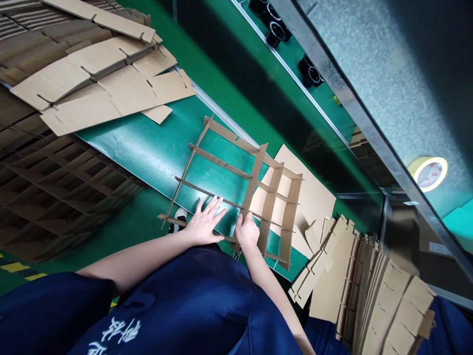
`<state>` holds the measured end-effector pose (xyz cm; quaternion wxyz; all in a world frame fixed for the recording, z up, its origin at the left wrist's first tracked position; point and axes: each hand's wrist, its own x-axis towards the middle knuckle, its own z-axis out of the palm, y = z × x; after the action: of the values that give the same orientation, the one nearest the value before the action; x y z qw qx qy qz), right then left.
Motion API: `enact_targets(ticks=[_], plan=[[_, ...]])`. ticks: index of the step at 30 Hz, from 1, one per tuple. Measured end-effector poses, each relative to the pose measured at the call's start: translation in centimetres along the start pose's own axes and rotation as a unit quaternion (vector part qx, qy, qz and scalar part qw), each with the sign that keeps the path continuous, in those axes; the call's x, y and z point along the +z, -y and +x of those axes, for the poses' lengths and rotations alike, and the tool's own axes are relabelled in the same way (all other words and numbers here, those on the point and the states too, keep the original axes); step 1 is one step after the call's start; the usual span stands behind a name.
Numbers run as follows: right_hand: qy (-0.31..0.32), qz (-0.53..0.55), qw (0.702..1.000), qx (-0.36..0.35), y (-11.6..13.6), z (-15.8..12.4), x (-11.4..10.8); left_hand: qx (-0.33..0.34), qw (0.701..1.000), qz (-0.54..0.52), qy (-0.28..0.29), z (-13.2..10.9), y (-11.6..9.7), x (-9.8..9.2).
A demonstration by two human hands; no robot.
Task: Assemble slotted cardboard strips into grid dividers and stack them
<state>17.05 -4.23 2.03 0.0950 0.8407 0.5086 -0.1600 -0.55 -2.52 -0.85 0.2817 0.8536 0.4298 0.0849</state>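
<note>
A cardboard divider grid [254, 182] of interlocked slotted strips lies on the green worktop [148, 148] in front of me. Its left cells are wide, while those on the right are narrower. My left hand [205, 223] is spread over the near strips of the wide cells, fingers apart and holding nothing. With fingers curled, my right hand [247, 230] grips the near end of the middle cross strip [254, 180]. The fingertips under that strip are hidden.
Loose slotted cardboard strips [114, 93] lie at the worktop's upper left. Assembled grids [55, 197] are stacked at left. Several strips [369, 296] stand lower right, beside a flat cardboard sheet [318, 197]. A tape roll [428, 174] rests on the metal shelf [369, 74]; black cups [275, 33] stand beyond.
</note>
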Motion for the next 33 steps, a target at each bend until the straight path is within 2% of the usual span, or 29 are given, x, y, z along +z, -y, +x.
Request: enact_targets(ticks=[4, 6, 9, 12, 17, 22, 33], plan=[[-0.165, 0.068, 0.983, -0.047, 0.8, 3.1, -2.2, 0.001, 1.000, 0.008, 0.005, -0.1, 0.0, 0.3], [-0.194, 0.088, 0.974, -0.079, 1.8, 5.8, -3.2, -0.001, 1.000, 0.014, 0.008, -0.2, 0.0, 0.2], [-0.134, 0.097, 0.985, -0.045, 3.1, 9.5, -4.1, -0.006, 1.000, 0.018, 0.014, -0.2, -0.1, 0.0], [-0.076, 0.091, 0.993, 0.024, 3.5, 11.3, -4.1, -0.011, 0.999, 0.021, 0.021, -0.2, -0.2, -0.1], [-0.061, 0.040, 0.997, 0.040, 3.5, 11.5, -3.9, -0.017, 0.999, 0.020, 0.021, -0.1, -0.3, 0.0], [-0.036, -0.016, 0.999, 0.013, 4.4, 11.5, -4.0, -0.005, 1.000, 0.000, 0.019, 0.0, -0.1, 0.0], [-0.028, 0.007, 0.999, 0.028, 3.3, 11.9, -4.1, 0.000, 1.000, -0.011, 0.019, 0.0, 0.0, 0.2]])
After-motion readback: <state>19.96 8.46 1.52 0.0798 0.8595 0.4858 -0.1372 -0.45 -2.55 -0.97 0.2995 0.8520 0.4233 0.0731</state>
